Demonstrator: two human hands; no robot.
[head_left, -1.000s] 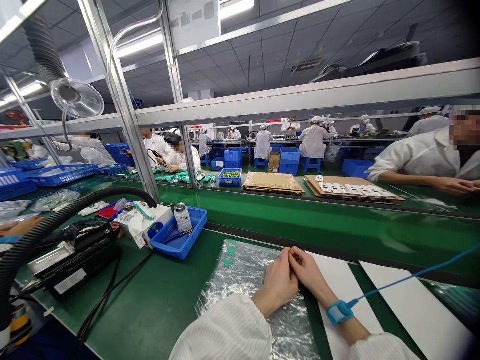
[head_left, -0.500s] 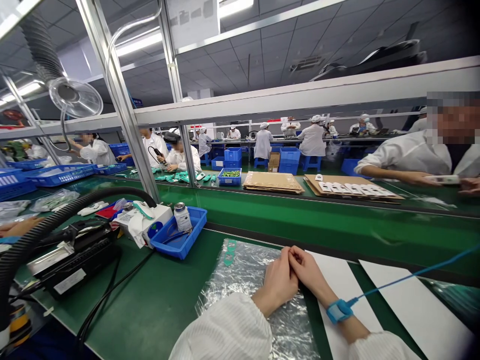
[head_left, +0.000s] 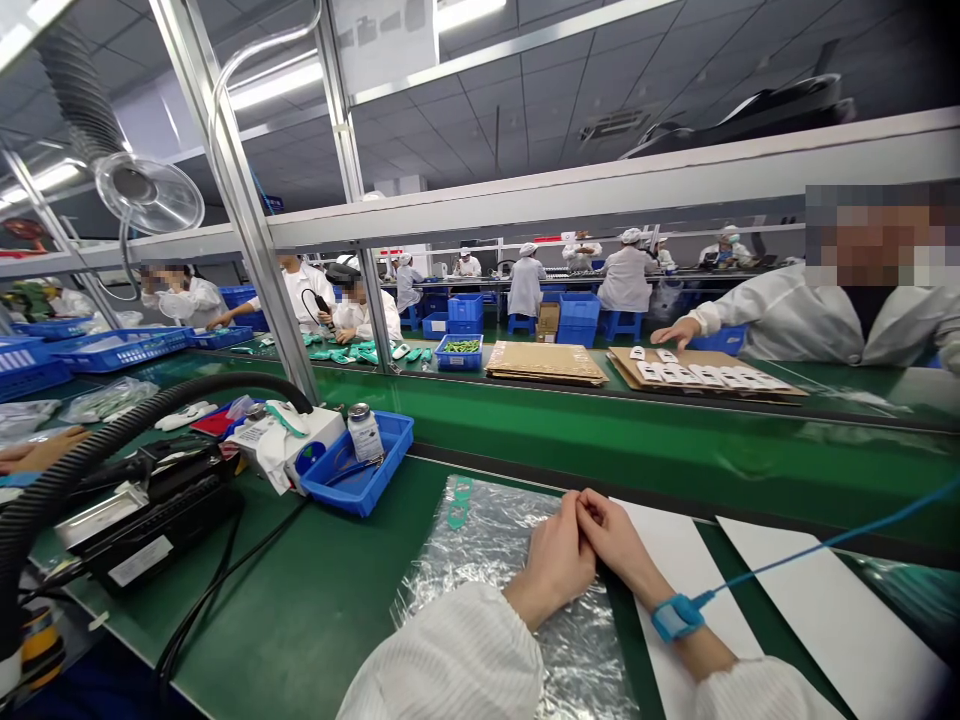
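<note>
My left hand (head_left: 557,558) and my right hand (head_left: 611,535) meet at the fingertips above the bench. Both are closed in a pinch, and whatever lies between the fingers is hidden. Beneath them is a crinkled clear plastic sheet (head_left: 487,550), with small green cut-out pieces (head_left: 458,503) at its far left corner. A strip of white paper (head_left: 679,560) lies under my right forearm, and a second white sheet (head_left: 817,610) is further right. Around my right wrist sits a blue strap (head_left: 677,617) with a blue cord (head_left: 810,555) running off to the right.
Left of my hands stand a blue tray (head_left: 360,490) holding a metal-capped bottle (head_left: 364,432), a white box (head_left: 289,445) and a black device (head_left: 150,515) with cables. A co-worker (head_left: 840,310) sits across the green conveyor, by cardboard (head_left: 705,372) carrying several white pieces.
My hands have stayed put. Across the conveyor, the co-worker has leaned left and placed a hand at the cardboard, where another white piece now lies; the held white piece is gone.
</note>
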